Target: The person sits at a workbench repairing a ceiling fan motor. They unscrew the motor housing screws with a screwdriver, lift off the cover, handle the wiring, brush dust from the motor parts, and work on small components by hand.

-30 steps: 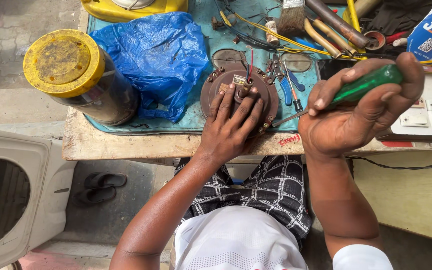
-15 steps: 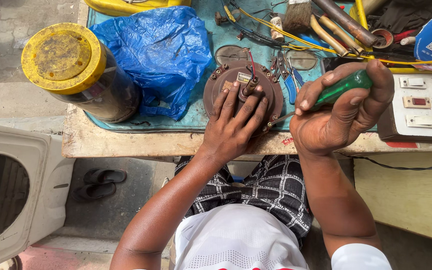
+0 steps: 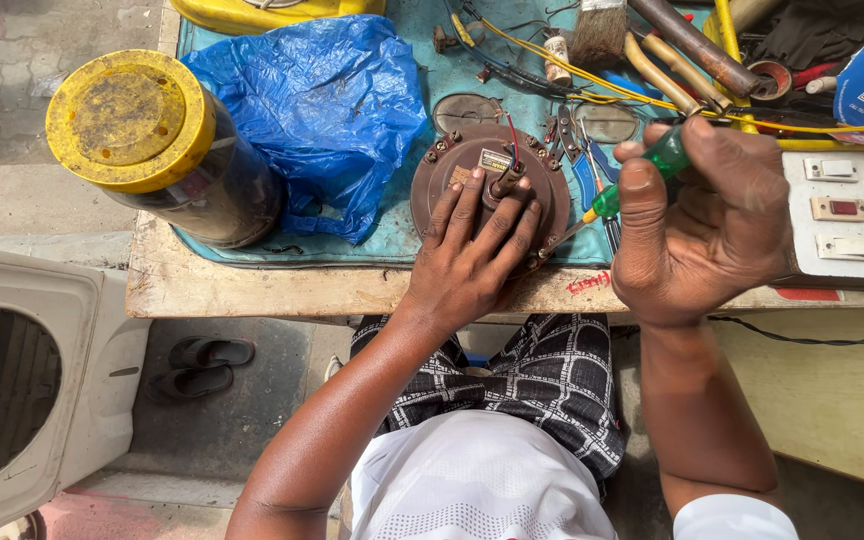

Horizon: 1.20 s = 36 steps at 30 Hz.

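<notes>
head camera, steeply down, close

Bare forearms, white shirt (image 3: pixel 482 480) (faintly dotted), black-and-white checked wrap (image 3: pixel 542 380) over the lap.

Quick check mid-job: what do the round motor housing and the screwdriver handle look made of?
Motor housing: likely cast metal, dull brown, grimy, with screw bosses round the rim. Screwdriver handle in the right hand: translucent green plastic, glossy. Left hand rests on the housing.
</notes>
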### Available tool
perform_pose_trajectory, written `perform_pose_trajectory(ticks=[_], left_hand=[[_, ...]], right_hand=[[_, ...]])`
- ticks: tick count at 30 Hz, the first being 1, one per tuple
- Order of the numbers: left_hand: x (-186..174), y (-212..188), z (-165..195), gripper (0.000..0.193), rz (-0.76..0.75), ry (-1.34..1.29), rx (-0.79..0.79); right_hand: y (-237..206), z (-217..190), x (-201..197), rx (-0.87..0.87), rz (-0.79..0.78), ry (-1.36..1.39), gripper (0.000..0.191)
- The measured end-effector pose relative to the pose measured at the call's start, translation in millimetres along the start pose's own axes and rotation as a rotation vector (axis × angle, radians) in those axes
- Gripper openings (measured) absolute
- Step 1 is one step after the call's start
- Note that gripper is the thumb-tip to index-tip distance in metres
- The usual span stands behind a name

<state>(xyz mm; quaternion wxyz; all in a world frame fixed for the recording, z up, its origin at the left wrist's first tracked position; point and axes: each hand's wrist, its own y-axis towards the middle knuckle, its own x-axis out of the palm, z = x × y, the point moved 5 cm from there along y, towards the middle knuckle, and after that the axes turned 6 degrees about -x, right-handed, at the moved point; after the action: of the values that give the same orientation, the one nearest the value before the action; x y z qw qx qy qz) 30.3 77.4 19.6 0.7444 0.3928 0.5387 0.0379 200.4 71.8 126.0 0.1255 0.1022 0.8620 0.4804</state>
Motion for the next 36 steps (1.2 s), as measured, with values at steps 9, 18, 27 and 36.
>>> perform_pose_trajectory(ticks=[9,18,27,36], left_hand=[[2,-4,1,0.051,-0.007,-0.007,0.003],[-5,3,1,0.049,0.048,0.016,0.017],[-2,2,2,0.050,0.034,0.036,0.035],[-1,3,2,0.051,0.018,0.045,0.031]], right_hand=[[35,-29,-20,-0.027,-0.332,-0.074,0.029],[50,-23,-30,-0.181,-0.230,-0.334,0.027],[51,-17,-28,-0.025,-0.215,-0.081,0.034],[47,-16,-29,-0.041,-0.247,-0.021,0.031]])
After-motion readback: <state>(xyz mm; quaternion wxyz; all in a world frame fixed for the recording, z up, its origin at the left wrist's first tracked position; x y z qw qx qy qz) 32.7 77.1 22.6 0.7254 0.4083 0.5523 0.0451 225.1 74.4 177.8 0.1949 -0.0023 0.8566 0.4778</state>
